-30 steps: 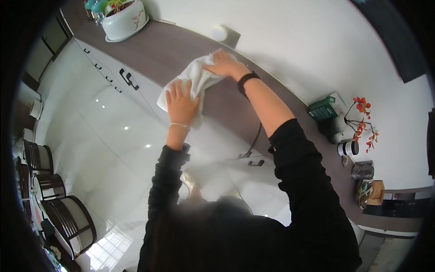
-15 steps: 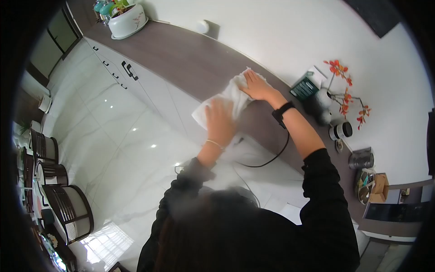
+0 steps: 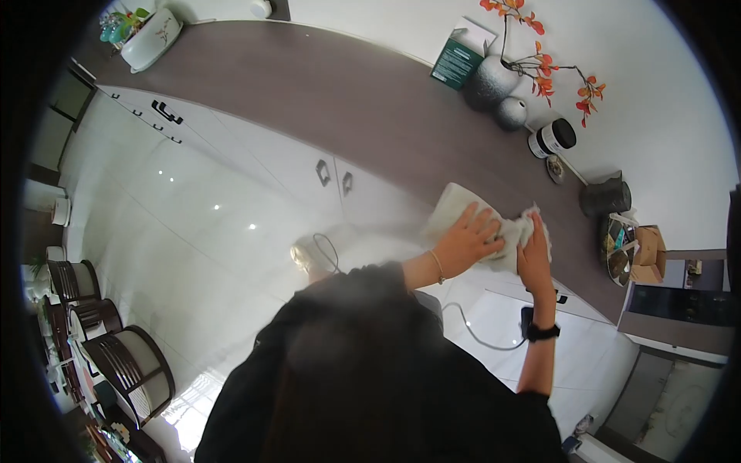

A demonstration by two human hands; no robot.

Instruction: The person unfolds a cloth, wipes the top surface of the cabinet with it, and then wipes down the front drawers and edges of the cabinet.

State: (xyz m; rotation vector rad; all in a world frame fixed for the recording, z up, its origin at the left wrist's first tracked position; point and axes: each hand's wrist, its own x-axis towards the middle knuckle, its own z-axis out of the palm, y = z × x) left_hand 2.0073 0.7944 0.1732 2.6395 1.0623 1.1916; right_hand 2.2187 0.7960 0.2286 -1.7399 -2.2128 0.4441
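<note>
A white cloth [image 3: 455, 203] lies partly bunched near the front edge of the brown countertop [image 3: 363, 100]. My left hand [image 3: 465, 243] rests on its middle, fingers spread and flat. At the cloth's right end is my right hand [image 3: 534, 258], fingers close together and the thumb apart, with bunched cloth gripped beneath and beside them. A black band circles my right wrist and a thin bracelet my left. A thin cable hangs below the right wrist.
Along the wall stand a green-and-white box [image 3: 457, 63], a round grey vase [image 3: 492, 81] with red-flowered branches, a black-lidded jar [image 3: 552, 138] and a dark canister [image 3: 606, 197]. A cardboard box [image 3: 648, 253] is farther right. A white planter [image 3: 151, 40] sits far left. Chairs [image 3: 127, 369] stand on the tiled floor.
Both hands and the cloth have moved right along the countertop as the view shifted. My left hand was blurred and is now flat on the cloth; the right fingers have drawn onto its end.
</note>
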